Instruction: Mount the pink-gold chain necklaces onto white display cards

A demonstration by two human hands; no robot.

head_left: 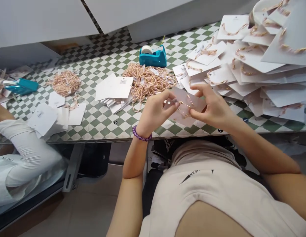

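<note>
Between my hands, over the table's front edge, is a pale jewelry card [186, 120] with a pink and gold beaded necklace [189, 99] lying across it. My left hand [159, 110], with a purple bead bracelet at the wrist, pinches at the card's left side; a small clear bit shows by the fingertips, too small to name. My right hand [212, 107] grips the card's right side, thumb on the front near the beads. Just beyond lies a heap of loose beaded necklaces [153, 80]. Left of it sits a stack of blank white cards [114, 88].
A teal tape dispenser [153, 56] stands behind the heap. Piled high at the right are carded necklaces [251, 72]. To the left are a second necklace heap [64, 83], more cards [43, 118], another dispenser [22, 86] and a co-worker's sleeve [27, 154].
</note>
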